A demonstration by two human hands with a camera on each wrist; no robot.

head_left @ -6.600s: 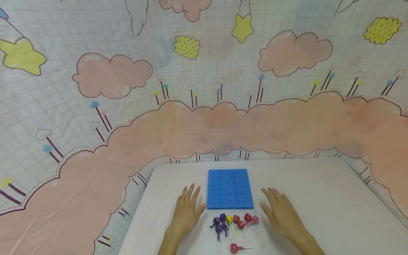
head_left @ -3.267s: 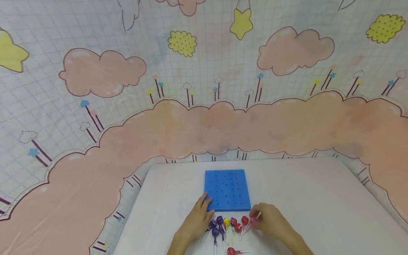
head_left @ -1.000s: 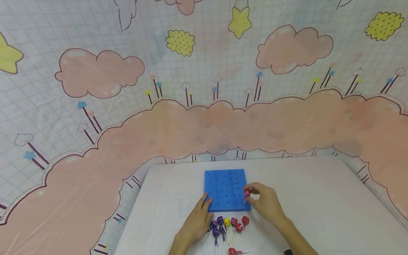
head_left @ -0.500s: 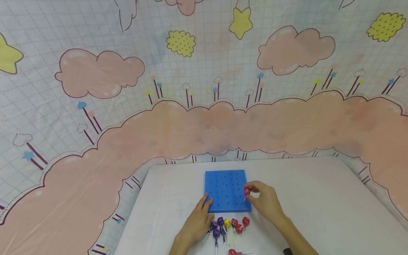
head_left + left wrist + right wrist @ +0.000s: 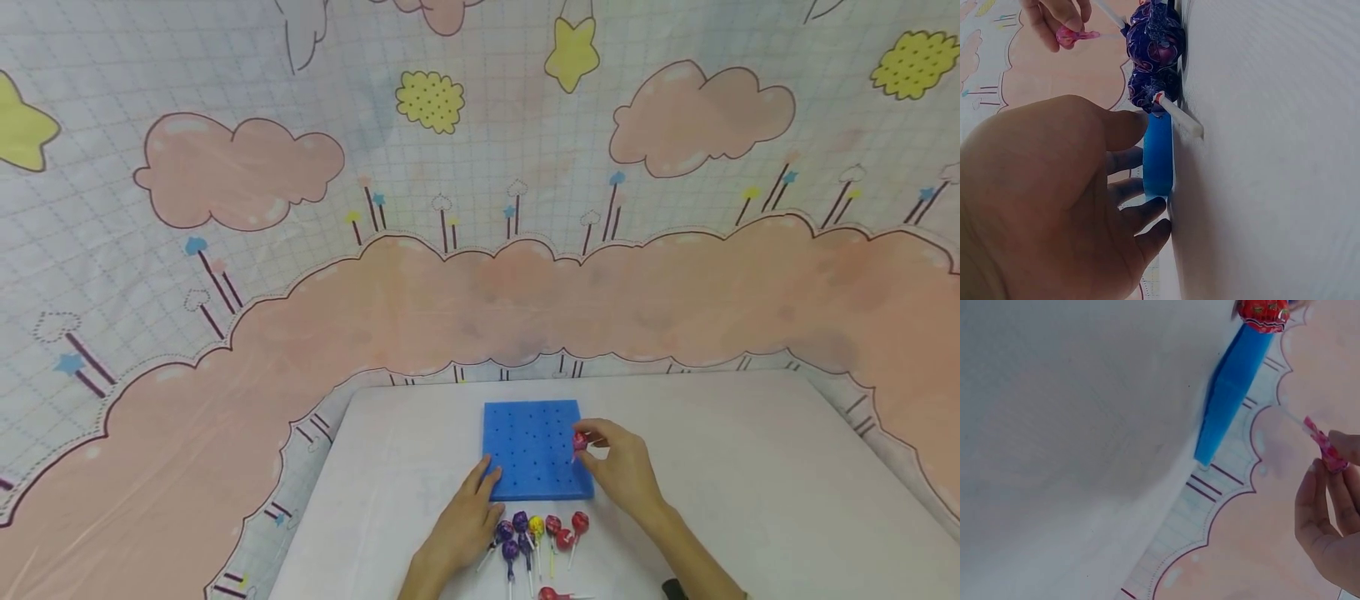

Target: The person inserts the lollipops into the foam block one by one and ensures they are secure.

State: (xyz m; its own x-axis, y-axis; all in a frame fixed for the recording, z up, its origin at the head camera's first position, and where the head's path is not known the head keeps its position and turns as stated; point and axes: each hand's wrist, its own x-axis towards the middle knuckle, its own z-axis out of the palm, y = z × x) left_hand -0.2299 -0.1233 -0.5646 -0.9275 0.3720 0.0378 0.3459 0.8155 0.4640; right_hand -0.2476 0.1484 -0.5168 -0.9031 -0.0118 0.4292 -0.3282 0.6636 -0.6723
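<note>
My right hand [image 5: 626,475] pinches a pink-wrapped lollipop [image 5: 580,442] by its head, over the right edge of a blue board [image 5: 528,454] dotted with small holes. In the right wrist view the lollipop's thin white stick [image 5: 1296,419] points toward the table side, apart from the board. My left hand [image 5: 459,527] lies at the board's near left corner, its fingers extended along the side. In the left wrist view, fingertips [image 5: 1155,206] reach the board's blue edge [image 5: 1158,156], and purple lollipops [image 5: 1155,47] sit just beside the thumb.
In front of the board lie several wrapped lollipops: purple ones [image 5: 510,550], a yellow one [image 5: 536,525] and red ones [image 5: 580,522]. Another red lollipop [image 5: 549,593] lies nearest me. Behind the white table [image 5: 750,467] hangs a cloud-patterned cloth [image 5: 480,308].
Both hands were apart from everything at first. My left hand came to the board's corner; my right picked the pink lollipop from the row's right end, then lifted it beside the board and slightly farther away.
</note>
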